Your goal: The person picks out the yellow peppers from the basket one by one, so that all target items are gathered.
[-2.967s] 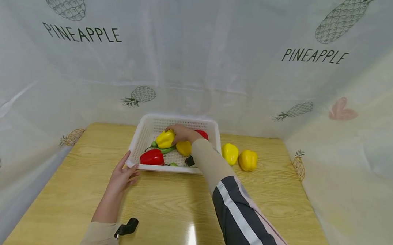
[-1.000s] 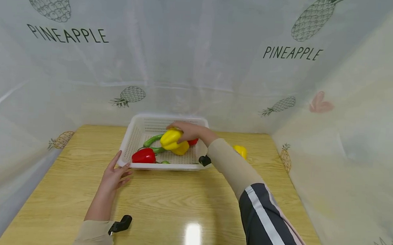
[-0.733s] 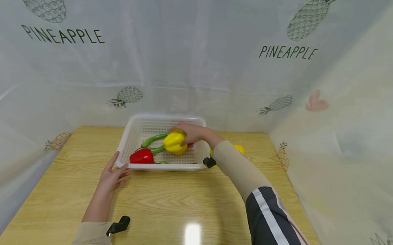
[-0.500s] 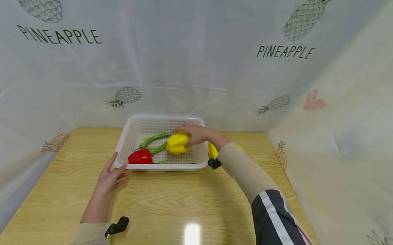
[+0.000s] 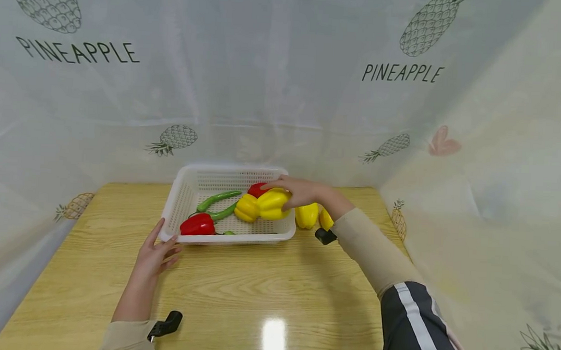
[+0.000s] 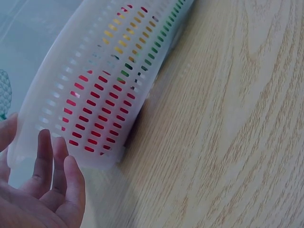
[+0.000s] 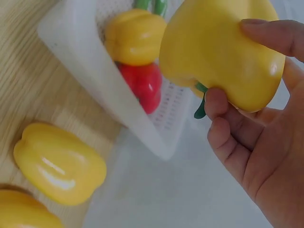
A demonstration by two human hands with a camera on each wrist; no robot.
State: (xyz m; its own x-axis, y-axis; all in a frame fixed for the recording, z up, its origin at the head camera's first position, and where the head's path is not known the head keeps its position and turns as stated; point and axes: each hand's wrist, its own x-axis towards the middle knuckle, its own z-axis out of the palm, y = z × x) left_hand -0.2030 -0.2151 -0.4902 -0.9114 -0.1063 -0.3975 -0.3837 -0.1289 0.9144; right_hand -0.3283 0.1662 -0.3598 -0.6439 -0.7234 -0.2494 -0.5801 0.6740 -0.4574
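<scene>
My right hand point(image 5: 298, 190) grips a yellow bell pepper point(image 5: 273, 203) over the right part of a white perforated plastic basket point(image 5: 240, 238). In the right wrist view its thumb lies on one side of that pepper point(image 7: 223, 52), fingers curled under it by the green stem. Another yellow bell pepper point(image 5: 247, 208) is inside the basket, beside a red one point(image 5: 257, 189) partly hidden by the hand. My left hand point(image 5: 151, 258) holds the basket's front left corner between thumb and finger, its other fingers point(image 6: 45, 154) loosely bent outside the wall.
Inside the basket at the left lie green chili peppers point(image 5: 217, 199) and a red bell pepper point(image 5: 198, 225). Two yellow bell peppers point(image 5: 307, 216) sit on the wooden table point(image 5: 237, 298) right of the basket, one partly behind the right sleeve. White printed sheeting point(image 5: 246, 90) surrounds the table.
My right hand has carried the yellow bell pepper rightward across the basket, uncovering the other yellow and the red one. My left hand stays at the corner; the head view has shifted slightly.
</scene>
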